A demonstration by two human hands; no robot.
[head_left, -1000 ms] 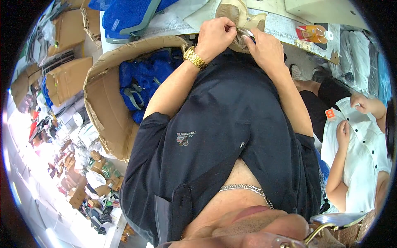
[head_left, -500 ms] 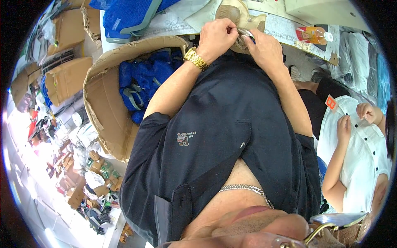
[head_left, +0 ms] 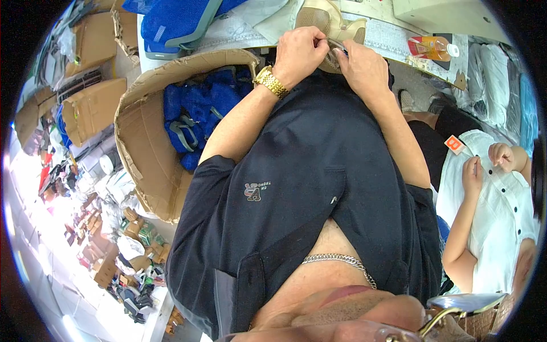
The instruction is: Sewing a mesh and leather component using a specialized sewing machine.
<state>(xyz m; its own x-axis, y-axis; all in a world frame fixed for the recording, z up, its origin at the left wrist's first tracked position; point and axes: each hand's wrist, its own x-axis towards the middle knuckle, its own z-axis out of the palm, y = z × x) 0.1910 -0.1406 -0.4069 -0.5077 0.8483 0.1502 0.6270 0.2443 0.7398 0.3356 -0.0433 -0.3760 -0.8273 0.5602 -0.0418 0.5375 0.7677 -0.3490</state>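
A beige mesh shoe upper (head_left: pixel 312 18) lies at the table's front edge, top centre. My left hand (head_left: pixel 299 57) is closed, pinching its lower part with thumb and forefinger; the exact grip point is partly hidden by the fingers. My right hand (head_left: pixel 364 68) is closed round a thin silvery tool (head_left: pixel 337 43), which meets the upper beside my left fingertips. The tool's working end is too small to make out. The upper's bottom part hangs between my hands, over the edge.
A torn cardboard box (head_left: pixel 142 131) of blue pieces (head_left: pixel 196 105) stands left of me. Blue mesh uppers (head_left: pixel 174 23) lie on the white table (head_left: pixel 387 40), with an orange drink bottle (head_left: pixel 430 48) at right. A co-worker (head_left: pixel 484 211) sits close at my right. Cartons (head_left: pixel 94 111) are stacked at far left.
My hands have shifted very slightly at the upper, keeping their grip. The co-worker's torso has moved a little toward me, and that person's hands have shifted.
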